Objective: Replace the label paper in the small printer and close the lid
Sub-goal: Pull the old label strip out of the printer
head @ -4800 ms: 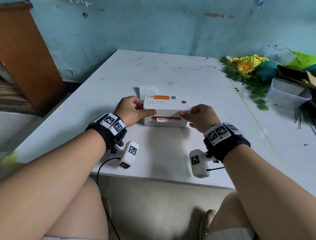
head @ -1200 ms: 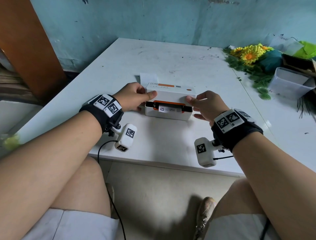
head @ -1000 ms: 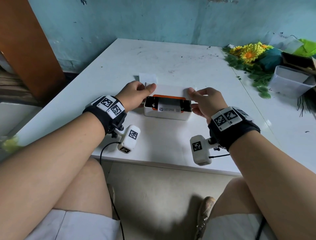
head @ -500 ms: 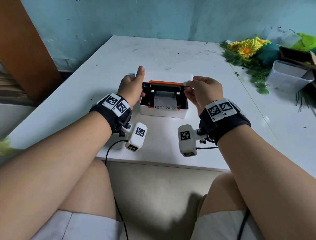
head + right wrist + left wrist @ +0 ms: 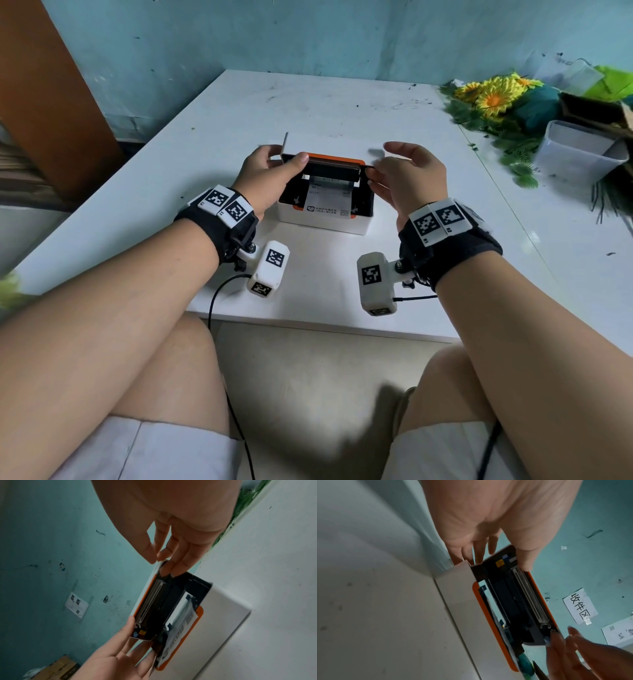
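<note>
Holding the lid [image 5: 330,163] of the small printer [image 5: 324,219] raised, the person works with both hands at its free edge. The left hand [image 5: 265,178] grips the lid's left corner, thumb on the inner face and fingers behind. The right hand [image 5: 407,178] has its fingertips [image 5: 173,566] on the lid's right corner, fingers fairly straight, more steadying than clenching. The printer sits on the white surface [image 5: 342,113], closer to its near edge than to the far one and roughly midway between its left and right edges. Inside the open bay, the label paper [image 5: 327,205] lies with printed text showing, its front end reaching the orange-trimmed front rim.

The step in hand appears to be the opening stage: the lid is up, the paper not yet lifted out. Next, one hand would probably need to leave the lid and reach into the bay for the paper, while the lid either stays propped on its hinge or is held by the other hand. Whether the hinge holds by itself cannot be told.
</note>
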Demonstrator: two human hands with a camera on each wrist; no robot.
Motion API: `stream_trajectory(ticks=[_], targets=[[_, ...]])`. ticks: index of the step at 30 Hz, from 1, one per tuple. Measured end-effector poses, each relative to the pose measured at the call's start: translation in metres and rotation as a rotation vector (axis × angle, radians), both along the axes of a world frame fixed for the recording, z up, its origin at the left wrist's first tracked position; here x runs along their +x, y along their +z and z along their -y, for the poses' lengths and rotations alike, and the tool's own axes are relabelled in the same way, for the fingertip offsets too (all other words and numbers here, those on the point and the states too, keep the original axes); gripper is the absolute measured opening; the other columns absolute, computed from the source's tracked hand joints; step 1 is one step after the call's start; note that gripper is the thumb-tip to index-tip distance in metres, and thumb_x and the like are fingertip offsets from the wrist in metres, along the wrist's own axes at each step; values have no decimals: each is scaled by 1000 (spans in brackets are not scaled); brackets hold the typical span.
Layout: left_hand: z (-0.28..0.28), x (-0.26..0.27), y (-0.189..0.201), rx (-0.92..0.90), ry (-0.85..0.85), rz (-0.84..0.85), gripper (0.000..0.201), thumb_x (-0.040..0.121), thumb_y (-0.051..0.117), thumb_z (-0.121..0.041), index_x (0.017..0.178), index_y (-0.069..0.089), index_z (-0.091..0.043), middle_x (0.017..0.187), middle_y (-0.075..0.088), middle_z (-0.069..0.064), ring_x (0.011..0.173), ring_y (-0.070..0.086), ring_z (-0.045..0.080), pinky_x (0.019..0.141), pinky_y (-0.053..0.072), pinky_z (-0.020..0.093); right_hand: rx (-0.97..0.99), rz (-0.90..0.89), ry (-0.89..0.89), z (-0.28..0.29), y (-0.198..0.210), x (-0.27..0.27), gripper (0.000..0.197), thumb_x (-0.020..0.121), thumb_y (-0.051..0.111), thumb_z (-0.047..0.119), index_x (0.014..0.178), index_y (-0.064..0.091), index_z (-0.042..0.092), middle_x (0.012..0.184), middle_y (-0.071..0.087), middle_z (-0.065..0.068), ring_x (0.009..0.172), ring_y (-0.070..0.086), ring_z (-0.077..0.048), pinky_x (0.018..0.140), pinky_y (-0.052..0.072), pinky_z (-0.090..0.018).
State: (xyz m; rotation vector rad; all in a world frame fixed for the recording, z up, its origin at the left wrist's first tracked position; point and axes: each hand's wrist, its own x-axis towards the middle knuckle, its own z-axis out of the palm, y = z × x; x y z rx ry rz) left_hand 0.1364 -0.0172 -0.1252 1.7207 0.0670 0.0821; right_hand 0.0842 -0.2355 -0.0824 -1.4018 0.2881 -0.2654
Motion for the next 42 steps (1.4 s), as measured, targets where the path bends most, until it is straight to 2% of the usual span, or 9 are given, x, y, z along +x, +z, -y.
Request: stream_trajectory(ticks=[7,11,19,24,28,33,36,39,42], targets=[[7,3,-5,4,44,-55,64,87,73,-65,128,64,-17,121,70,-4,110,65,12,94,45,29,-211,-98,-24,7,-19,11,29,95,77,30,81,52,24,88,74,-1,86,76,-18,83,59,-35],[13,1,0,59,92,-76,66,86,68,-73,61,29,-27,58,29,-6,53,29,16,61,25,31,-259,-176,11,7,-26,13,38,98,71,47,74,60,20,87,69,-2,90,69,-25,82,51,-36],[13,2,-4,107,143,-24,71,79,71,-78,62,26,-26,57,25,-8,55,29,17,59,28,30,-361,-181,17,-1,-33,17,14,96,74,29,93,62,23,82,63,4,67,56,-11,69,49,-33],[5,2,-6,78,130,-40,64,82,64,-78,76,67,-15,77,64,2,70,57,21,75,49,32,-362,-173,-12,-1,-40,20,28,92,72,10,77,63,31,91,71,-3,70,61,-17,64,48,-30],[-2,6,-12,41,139,-74,55,77,60,-80,66,81,-30,104,81,17,101,76,35,100,58,49,-380,-159,40,-2,-40,20,33,93,66,-1,81,71,29,85,71,3,65,63,-12,56,50,-20],[1,0,-10,56,82,-52,57,101,50,-63,68,83,-29,91,72,7,81,68,23,88,52,33,-452,-154,81,-6,-40,20,32,92,69,1,85,61,31,108,73,-7,81,72,-23,40,40,-15],[4,1,-9,78,55,-57,62,102,39,-69,77,84,-34,99,68,4,101,73,27,93,55,34,-471,-150,106,-6,-40,19,26,93,68,0,95,61,25,100,65,-2,70,64,-17,32,35,-13],[8,-3,-2,119,77,-44,62,106,36,-66,92,84,-29,100,65,-9,90,62,6,80,45,25,-483,-142,118,-5,-42,19,27,93,69,0,104,60,22,98,62,-2,69,61,-16,32,35,-14],[11,-1,-1,153,102,-31,62,102,42,-71,92,82,-25,98,66,-8,89,60,11,82,44,28,-484,-154,133,-3,-42,19,29,93,74,3,106,59,23,100,64,-3,73,64,-17,37,39,-16]])
